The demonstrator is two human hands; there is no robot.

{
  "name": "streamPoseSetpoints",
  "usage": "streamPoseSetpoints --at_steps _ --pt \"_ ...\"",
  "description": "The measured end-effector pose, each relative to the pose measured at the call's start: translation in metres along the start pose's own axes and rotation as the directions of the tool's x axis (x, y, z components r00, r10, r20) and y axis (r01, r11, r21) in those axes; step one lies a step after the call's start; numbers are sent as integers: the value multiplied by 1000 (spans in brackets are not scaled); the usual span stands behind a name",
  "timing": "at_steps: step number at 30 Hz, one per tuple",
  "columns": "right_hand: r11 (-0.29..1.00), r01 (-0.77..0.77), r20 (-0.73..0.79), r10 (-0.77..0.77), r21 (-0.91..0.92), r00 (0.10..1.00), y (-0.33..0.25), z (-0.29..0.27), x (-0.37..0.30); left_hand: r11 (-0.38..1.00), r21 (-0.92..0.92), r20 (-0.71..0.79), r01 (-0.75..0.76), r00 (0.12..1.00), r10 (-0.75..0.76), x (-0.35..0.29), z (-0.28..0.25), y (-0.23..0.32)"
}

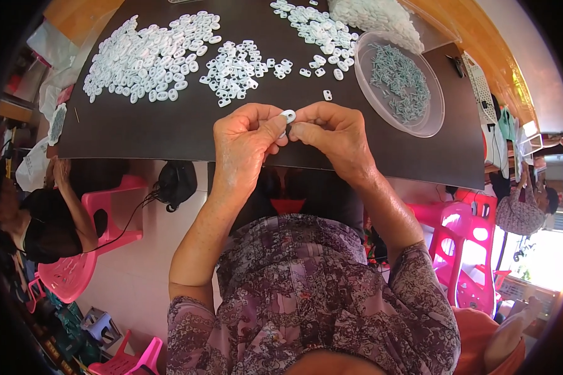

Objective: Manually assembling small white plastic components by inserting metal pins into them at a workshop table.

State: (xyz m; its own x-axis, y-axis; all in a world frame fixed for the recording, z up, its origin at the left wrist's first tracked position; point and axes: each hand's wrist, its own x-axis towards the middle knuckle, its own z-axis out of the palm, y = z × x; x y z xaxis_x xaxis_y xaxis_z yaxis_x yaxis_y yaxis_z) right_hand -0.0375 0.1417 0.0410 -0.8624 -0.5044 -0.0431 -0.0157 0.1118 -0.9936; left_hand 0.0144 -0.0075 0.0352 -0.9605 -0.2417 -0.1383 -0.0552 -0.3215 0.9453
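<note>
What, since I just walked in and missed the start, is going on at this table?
Someone in a patterned shirt is handling a small white oval piece over the dark table. The left hand pinches it, while the right hand is brought up beside it; whether those fingers hold anything is hard to see. Ahead lie piles of small white pieces, and to the right a clear round tub holds thin grey-green bits.
</note>
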Motion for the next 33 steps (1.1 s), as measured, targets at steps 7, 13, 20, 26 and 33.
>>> streamPoseSetpoints --at_steps 7,13,20,26,33 --pt "993 -12 4 12 118 1000 5 4 3 999 -34 -20 10 1000 -11 -1 1 1" --pt "988 -19 12 18 150 1000 0 7 2 999 -33 -12 27 1000 -28 -3 0 4" --pt "989 -28 -11 30 144 1000 -2 11 2 1000 15 -17 -6 1000 6 -4 -1 2" --pt "988 -37 -40 44 152 998 0 12 2 998 47 -34 -32 999 33 -4 0 -3" --pt "986 -50 -58 60 162 997 -1 13 3 997 -52 -23 59 998 -60 -2 -1 3"
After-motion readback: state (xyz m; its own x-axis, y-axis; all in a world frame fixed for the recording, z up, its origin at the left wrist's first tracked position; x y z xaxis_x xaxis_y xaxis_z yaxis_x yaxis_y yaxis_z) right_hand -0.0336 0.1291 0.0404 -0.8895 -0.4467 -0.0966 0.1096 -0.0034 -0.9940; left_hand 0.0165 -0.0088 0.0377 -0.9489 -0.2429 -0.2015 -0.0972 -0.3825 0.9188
